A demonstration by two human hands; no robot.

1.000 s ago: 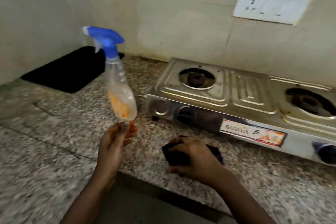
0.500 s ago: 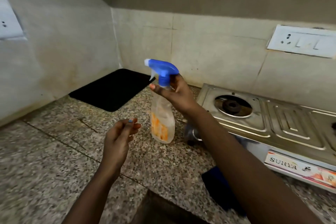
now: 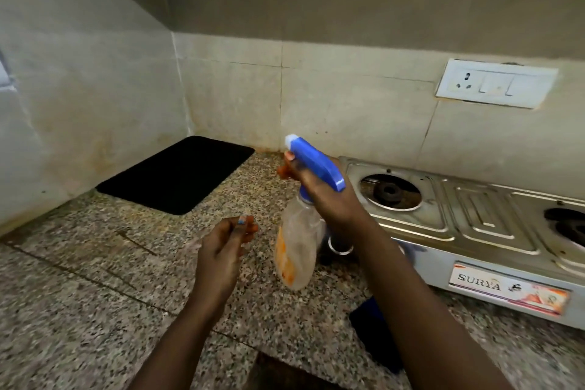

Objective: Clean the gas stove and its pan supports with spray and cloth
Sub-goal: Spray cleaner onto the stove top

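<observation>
- A dark blue cloth (image 3: pixel 376 336) lies on the granite surface (image 3: pixel 79 310), partly under the right forearm.
- The left hand (image 3: pixel 226 250) is empty, its fingers loosely curled.
- The right hand (image 3: pixel 326 193) has its fingers clamped around the spray bottle (image 3: pixel 297 250) by its blue trigger head, held above the surface.
- The gas stove (image 3: pixel 474 218) sits just beyond.
- A black mat (image 3: pixel 177 174) lies in the corner.

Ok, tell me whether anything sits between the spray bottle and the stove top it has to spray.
Nothing visible does. The right hand holds the spray bottle by its blue head just left of the gas stove. The near burner lies bare, though the nozzle points away from it.
</observation>
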